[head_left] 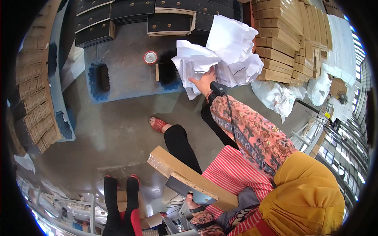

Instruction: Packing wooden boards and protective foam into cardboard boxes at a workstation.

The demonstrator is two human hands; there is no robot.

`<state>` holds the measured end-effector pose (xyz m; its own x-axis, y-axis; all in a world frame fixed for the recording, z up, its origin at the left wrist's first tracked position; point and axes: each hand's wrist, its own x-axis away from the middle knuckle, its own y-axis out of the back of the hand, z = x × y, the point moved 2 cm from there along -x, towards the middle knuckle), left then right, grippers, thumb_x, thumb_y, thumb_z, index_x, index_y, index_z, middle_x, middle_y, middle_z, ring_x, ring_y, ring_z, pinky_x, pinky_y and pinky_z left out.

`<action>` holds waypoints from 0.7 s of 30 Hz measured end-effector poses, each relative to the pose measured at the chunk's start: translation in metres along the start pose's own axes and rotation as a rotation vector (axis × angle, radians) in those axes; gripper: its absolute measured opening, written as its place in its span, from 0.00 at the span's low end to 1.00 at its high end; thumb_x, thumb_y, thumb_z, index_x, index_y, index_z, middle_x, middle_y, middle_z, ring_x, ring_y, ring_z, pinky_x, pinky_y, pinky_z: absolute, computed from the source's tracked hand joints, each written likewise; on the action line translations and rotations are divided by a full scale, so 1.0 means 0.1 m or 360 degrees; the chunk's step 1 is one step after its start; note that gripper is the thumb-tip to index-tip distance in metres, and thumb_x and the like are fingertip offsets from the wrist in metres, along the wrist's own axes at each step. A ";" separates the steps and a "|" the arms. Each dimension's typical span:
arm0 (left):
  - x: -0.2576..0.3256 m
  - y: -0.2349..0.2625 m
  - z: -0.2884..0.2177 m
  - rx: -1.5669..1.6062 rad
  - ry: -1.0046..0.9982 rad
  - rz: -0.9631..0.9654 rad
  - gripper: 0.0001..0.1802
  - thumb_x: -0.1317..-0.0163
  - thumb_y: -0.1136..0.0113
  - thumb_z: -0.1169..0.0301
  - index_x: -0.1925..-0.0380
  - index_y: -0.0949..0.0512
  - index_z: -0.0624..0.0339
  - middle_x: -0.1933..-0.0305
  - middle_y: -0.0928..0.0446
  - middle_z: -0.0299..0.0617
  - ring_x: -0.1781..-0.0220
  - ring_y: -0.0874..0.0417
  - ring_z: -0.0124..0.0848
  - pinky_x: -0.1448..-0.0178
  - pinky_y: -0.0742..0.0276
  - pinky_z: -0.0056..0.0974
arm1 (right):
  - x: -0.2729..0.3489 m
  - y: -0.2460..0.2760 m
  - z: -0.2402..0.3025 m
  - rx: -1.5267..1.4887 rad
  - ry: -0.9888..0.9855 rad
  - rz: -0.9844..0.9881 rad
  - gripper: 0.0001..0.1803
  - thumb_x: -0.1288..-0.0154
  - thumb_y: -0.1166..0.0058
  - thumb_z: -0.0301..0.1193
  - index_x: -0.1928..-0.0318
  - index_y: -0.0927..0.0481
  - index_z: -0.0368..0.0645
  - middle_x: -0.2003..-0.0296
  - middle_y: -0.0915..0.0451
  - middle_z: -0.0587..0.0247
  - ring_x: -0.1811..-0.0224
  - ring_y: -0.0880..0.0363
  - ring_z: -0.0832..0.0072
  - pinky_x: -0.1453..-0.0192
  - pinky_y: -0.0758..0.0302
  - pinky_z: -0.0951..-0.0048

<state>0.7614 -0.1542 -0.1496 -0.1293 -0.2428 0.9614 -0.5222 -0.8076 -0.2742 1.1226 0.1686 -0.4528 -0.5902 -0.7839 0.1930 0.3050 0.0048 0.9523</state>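
Observation:
My right hand (204, 82) reaches out to a loose pile of white paper sheets (232, 41). Its thumb is spread away from the fingers, which rest on the sheets and are partly hidden by them. Close to my body, my left hand (191, 201) is closed on a small chipboard panel (182, 188) with a dark grey face and a raw edge. Behind that panel, a long brown cardboard box (167, 160) lies tilted against my lap; whether the left fingers also touch it I cannot tell.
The sheets lie on a worn blue pallet (122, 70) with stacked black panels (169, 23) and a drink can (150, 57). Cardboard boxes (271, 51) are stacked at right, brown slats (33, 90) at left. Plastic bags (275, 94) lie right. Another person's legs (132, 196) show lower left.

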 end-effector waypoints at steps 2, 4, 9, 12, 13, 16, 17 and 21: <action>0.01 0.02 -0.01 0.0030 0.0037 -0.0006 0.43 0.44 0.24 0.53 0.33 0.30 0.62 0.41 0.19 0.50 0.45 0.14 0.46 0.41 0.15 0.52 | 0.02 -0.04 0.04 0.0042 0.0014 0.0076 0.61 0.49 0.30 0.58 0.26 0.42 0.29 0.27 0.51 0.22 0.26 0.50 0.33 0.22 0.45 0.44; -0.01 0.08 0.00 0.0060 0.0076 -0.0009 0.43 0.44 0.24 0.52 0.33 0.30 0.62 0.41 0.19 0.50 0.45 0.14 0.46 0.41 0.15 0.52 | -0.02 -0.06 0.05 -0.0011 0.0004 0.0088 0.60 0.48 0.30 0.56 0.26 0.42 0.31 0.27 0.50 0.23 0.26 0.49 0.33 0.22 0.46 0.43; -0.01 0.10 0.06 0.0158 0.0102 0.0055 0.43 0.42 0.26 0.52 0.32 0.31 0.61 0.39 0.19 0.48 0.42 0.15 0.47 0.38 0.17 0.53 | -0.02 -0.12 -0.08 -0.0178 -0.0118 0.0098 0.60 0.54 0.26 0.49 0.27 0.42 0.32 0.31 0.43 0.28 0.29 0.40 0.37 0.25 0.37 0.52; -0.08 -0.05 0.12 0.0170 0.0070 0.0057 0.41 0.41 0.27 0.55 0.32 0.31 0.63 0.38 0.21 0.49 0.40 0.16 0.46 0.36 0.18 0.51 | -0.18 0.01 -0.21 -0.0347 0.0009 -0.0071 0.44 0.51 0.28 0.44 0.36 0.28 0.34 0.38 0.30 0.32 0.35 0.30 0.41 0.31 0.31 0.53; -0.05 0.00 0.13 0.0215 0.0071 0.0095 0.40 0.40 0.28 0.56 0.32 0.31 0.63 0.37 0.21 0.49 0.39 0.17 0.46 0.35 0.18 0.52 | -0.06 0.07 -0.09 -0.0407 0.0173 0.0005 0.22 0.46 0.31 0.37 0.53 0.18 0.38 0.51 0.21 0.42 0.43 0.24 0.45 0.38 0.27 0.53; -0.09 0.02 0.17 0.0039 0.0050 0.0141 0.39 0.39 0.30 0.50 0.33 0.29 0.59 0.36 0.21 0.48 0.39 0.17 0.47 0.34 0.20 0.52 | 0.03 0.34 0.11 -0.0353 0.0192 -0.0170 0.09 0.42 0.35 0.32 0.67 0.17 0.40 0.59 0.18 0.50 0.52 0.20 0.49 0.47 0.24 0.54; -0.08 -0.02 0.21 0.0033 -0.0007 0.0078 0.39 0.39 0.30 0.50 0.34 0.29 0.60 0.38 0.20 0.47 0.40 0.17 0.46 0.36 0.19 0.52 | 0.06 0.46 0.16 -0.0620 -0.0008 0.0029 0.08 0.39 0.36 0.32 0.65 0.18 0.40 0.62 0.19 0.51 0.59 0.19 0.49 0.54 0.23 0.55; -0.15 -0.08 0.33 0.0023 -0.0042 0.0017 0.38 0.39 0.30 0.50 0.35 0.28 0.61 0.40 0.20 0.47 0.42 0.16 0.45 0.39 0.17 0.51 | 0.12 1.14 0.22 -0.0364 0.0150 -0.0141 0.10 0.35 0.37 0.34 0.64 0.19 0.41 0.67 0.18 0.50 0.63 0.18 0.48 0.60 0.24 0.54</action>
<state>0.7953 -0.1621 -0.1627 -0.1122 -0.2654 0.9576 -0.5084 -0.8127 -0.2848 1.1337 0.1733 -0.3363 -0.5530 -0.8295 0.0778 0.4225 -0.1987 0.8843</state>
